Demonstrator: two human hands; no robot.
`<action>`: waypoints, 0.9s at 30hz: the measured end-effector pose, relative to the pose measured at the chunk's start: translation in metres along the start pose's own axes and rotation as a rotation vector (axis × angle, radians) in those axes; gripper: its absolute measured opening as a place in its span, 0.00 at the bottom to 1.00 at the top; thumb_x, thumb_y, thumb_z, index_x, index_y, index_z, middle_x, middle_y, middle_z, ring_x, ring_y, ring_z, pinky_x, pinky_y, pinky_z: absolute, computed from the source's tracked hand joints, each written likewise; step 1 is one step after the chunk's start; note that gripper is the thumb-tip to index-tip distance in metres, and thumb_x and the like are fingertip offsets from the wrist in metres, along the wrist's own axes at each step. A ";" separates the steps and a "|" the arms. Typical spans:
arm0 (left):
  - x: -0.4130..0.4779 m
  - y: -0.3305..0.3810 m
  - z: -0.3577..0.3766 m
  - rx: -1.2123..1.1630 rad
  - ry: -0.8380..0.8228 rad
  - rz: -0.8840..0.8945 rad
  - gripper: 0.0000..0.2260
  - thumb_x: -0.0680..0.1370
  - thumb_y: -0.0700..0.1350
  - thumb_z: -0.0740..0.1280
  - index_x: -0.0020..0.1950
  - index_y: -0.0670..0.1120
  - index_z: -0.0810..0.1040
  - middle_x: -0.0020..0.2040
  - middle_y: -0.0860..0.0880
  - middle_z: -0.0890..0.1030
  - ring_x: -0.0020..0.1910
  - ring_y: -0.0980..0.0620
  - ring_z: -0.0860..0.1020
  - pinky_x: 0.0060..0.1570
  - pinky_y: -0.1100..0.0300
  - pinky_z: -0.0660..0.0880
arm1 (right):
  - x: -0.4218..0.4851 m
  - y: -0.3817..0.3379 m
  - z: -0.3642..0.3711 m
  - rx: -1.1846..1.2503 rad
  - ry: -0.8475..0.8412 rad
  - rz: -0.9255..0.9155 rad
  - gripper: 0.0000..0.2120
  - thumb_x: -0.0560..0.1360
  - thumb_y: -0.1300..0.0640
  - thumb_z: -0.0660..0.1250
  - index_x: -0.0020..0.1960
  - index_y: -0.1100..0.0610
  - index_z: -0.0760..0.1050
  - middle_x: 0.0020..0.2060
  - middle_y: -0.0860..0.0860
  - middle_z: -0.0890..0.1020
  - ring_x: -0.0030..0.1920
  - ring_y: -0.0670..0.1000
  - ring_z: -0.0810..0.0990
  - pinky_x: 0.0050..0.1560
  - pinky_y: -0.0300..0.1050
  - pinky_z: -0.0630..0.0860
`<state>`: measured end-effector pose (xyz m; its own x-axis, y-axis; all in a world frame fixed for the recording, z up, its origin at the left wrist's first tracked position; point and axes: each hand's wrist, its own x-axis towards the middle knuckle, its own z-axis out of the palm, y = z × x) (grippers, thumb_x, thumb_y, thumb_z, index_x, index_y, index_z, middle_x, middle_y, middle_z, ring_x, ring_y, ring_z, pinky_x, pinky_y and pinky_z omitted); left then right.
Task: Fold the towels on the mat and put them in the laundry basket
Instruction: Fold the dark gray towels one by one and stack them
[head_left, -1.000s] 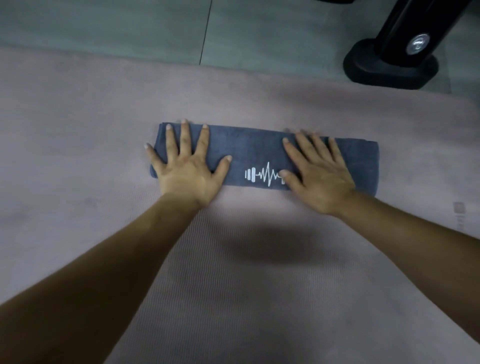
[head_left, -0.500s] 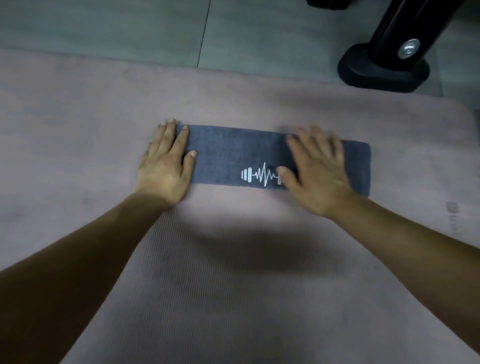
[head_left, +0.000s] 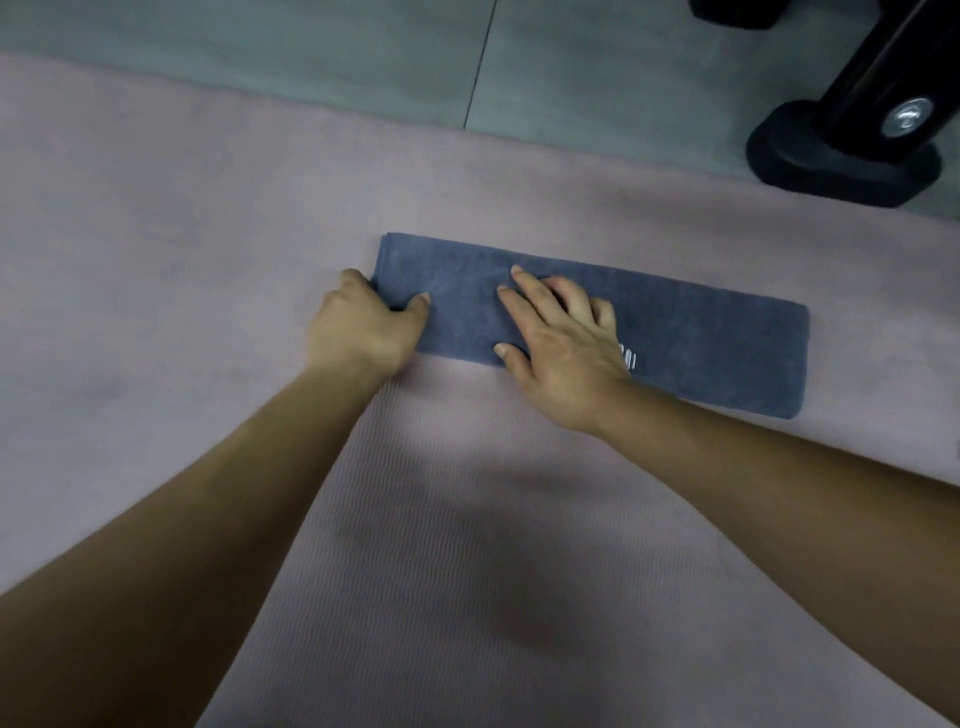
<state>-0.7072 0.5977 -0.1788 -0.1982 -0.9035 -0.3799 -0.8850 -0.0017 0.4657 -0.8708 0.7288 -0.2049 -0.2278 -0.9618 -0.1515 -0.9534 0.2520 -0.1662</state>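
Hands first: the left hand (head_left: 363, 330) pinches the left end of the towel (head_left: 706, 343), thumb on top and fingers curled at its edge. The right hand (head_left: 563, 338) lies on the towel's middle, its fingers spread loosely and partly covering a white print. Folded into a long blue-grey strip, the towel lies flat on the pink mat (head_left: 156, 218). Beyond the mat is grey-green floor (head_left: 311, 52), with a black stand base (head_left: 841, 163) at upper right.

Single head-worn wide-angle view, forward and steeply down, close over the mat (head_left: 467, 571).
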 end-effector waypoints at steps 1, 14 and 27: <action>0.001 0.002 -0.003 -0.021 -0.028 -0.032 0.27 0.77 0.60 0.68 0.66 0.41 0.71 0.62 0.43 0.78 0.59 0.40 0.77 0.50 0.55 0.70 | 0.000 -0.001 0.000 0.005 -0.004 0.002 0.30 0.80 0.39 0.54 0.79 0.49 0.57 0.80 0.46 0.55 0.75 0.53 0.56 0.67 0.55 0.57; -0.068 0.044 0.024 -0.158 -0.416 0.777 0.32 0.77 0.69 0.51 0.78 0.57 0.61 0.82 0.50 0.51 0.81 0.55 0.43 0.79 0.52 0.47 | -0.046 0.036 -0.051 0.990 0.064 0.010 0.53 0.72 0.53 0.77 0.81 0.47 0.42 0.75 0.41 0.67 0.72 0.40 0.68 0.71 0.41 0.68; -0.073 0.060 0.056 -0.155 -0.257 0.733 0.21 0.82 0.46 0.63 0.75 0.46 0.68 0.78 0.50 0.64 0.79 0.53 0.54 0.78 0.57 0.51 | -0.078 0.064 -0.010 0.096 0.104 0.146 0.35 0.76 0.34 0.50 0.76 0.54 0.64 0.71 0.55 0.71 0.75 0.58 0.62 0.69 0.59 0.61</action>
<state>-0.7694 0.6877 -0.1673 -0.8158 -0.5702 -0.0966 -0.4259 0.4793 0.7674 -0.9163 0.8193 -0.1936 -0.3865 -0.9188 -0.0798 -0.8866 0.3940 -0.2422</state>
